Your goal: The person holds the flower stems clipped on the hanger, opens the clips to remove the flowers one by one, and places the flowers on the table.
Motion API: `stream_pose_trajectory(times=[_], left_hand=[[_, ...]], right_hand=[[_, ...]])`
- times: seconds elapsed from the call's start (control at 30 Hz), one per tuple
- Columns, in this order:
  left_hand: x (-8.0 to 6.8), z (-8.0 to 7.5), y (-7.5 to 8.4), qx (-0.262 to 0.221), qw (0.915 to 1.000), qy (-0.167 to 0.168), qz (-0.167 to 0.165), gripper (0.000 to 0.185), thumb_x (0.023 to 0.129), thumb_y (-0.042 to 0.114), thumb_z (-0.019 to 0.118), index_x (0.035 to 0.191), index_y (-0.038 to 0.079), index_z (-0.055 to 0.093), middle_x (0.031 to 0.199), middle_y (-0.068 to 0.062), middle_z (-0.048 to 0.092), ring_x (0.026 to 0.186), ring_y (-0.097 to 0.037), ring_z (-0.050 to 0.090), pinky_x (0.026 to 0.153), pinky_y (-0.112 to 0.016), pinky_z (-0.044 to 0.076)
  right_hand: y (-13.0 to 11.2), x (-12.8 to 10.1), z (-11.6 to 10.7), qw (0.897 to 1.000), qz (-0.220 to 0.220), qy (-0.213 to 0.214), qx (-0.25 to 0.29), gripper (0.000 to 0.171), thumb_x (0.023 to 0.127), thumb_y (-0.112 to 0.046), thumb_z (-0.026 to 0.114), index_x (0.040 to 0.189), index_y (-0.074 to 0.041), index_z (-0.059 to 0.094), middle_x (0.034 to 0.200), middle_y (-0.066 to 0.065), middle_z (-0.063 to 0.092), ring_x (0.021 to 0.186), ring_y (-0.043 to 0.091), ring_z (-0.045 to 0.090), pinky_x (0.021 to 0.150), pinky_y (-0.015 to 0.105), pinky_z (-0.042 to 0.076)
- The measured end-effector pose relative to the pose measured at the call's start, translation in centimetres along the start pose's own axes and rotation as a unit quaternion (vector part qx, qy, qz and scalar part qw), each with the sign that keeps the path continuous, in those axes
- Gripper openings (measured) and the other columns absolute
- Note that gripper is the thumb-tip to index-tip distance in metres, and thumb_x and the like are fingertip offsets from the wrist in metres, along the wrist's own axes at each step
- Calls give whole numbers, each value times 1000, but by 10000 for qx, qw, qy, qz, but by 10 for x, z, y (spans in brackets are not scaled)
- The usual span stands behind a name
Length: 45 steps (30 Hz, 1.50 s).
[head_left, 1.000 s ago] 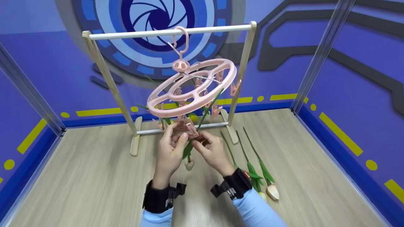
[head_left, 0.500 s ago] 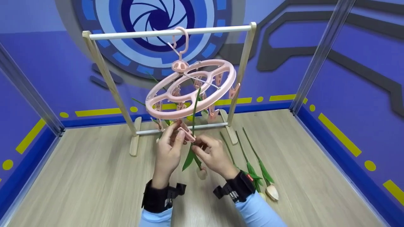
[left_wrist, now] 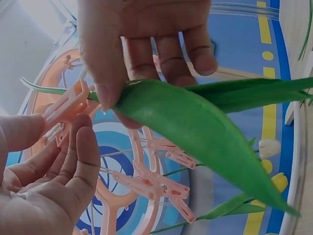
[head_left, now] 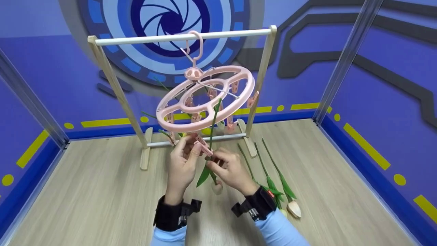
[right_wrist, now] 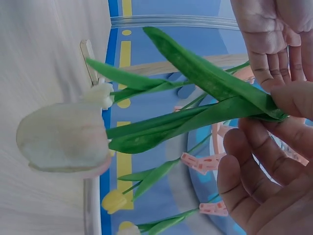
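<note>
Both hands meet just under the pink ring hanger (head_left: 205,102), which hangs tilted from the wooden rack (head_left: 263,75). With my left hand (head_left: 183,164) I pinch one of the hanger's clips (head_left: 203,147) between thumb and fingers. With my right hand (head_left: 230,169) I pinch the stem of a tulip (head_left: 212,131) right beside that clip, thumb and forefinger closed on it where the leaves start. The tulip's stem runs up through the ring, while its pale bloom (right_wrist: 63,139) hangs head down below my hands, over the table (head_left: 85,198). More tulips hang from other clips on the ring. Three spare tulips (head_left: 273,174) lie on the table to the right of my right wrist.
</note>
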State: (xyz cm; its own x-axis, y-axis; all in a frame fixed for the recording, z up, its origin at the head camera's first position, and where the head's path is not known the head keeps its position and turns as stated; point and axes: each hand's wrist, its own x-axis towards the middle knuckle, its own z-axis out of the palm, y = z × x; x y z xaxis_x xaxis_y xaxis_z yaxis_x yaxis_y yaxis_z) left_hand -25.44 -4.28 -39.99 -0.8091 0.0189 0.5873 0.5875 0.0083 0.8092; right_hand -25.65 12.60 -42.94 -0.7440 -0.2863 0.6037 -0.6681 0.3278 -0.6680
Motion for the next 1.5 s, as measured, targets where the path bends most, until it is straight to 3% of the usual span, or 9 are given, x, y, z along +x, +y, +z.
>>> stream_pose_trajectory(times=[0.47,0.67,1.17,1.5], left_hand=[[-1,2,-1,-206,9997,33,-144,26,103,-1,59,127,-12,58,106,-20,67,90,-17,69,80,-31,59],[-1,2,-2,-285,9996,29,-30,23,102,-2,59,123,-13,57,105,-22,66,89,-16,70,80,-30,59],[-2,0,-2,-2,10000,-83,-1,32,105,0,56,134,-11,58,103,-19,71,87,-18,67,77,-24,53],[-2,1,-3,125,9999,4,8,26,103,1,60,126,-10,63,103,-18,71,94,-18,68,84,-25,54]], right_hand=[[4,-2,0,9993,-240,254,-109,7,96,-8,73,93,-3,76,82,6,68,66,8,57,59,21,48],[4,-1,3,9986,-348,394,-105,9,95,-9,74,87,-4,74,77,6,64,63,9,55,57,21,45],[3,-1,1,9999,-130,72,89,3,94,-2,70,95,-1,73,83,8,67,68,12,61,60,21,50],[6,-2,3,9995,-275,164,-59,4,93,-3,73,90,-2,72,81,8,67,65,10,59,58,20,49]])
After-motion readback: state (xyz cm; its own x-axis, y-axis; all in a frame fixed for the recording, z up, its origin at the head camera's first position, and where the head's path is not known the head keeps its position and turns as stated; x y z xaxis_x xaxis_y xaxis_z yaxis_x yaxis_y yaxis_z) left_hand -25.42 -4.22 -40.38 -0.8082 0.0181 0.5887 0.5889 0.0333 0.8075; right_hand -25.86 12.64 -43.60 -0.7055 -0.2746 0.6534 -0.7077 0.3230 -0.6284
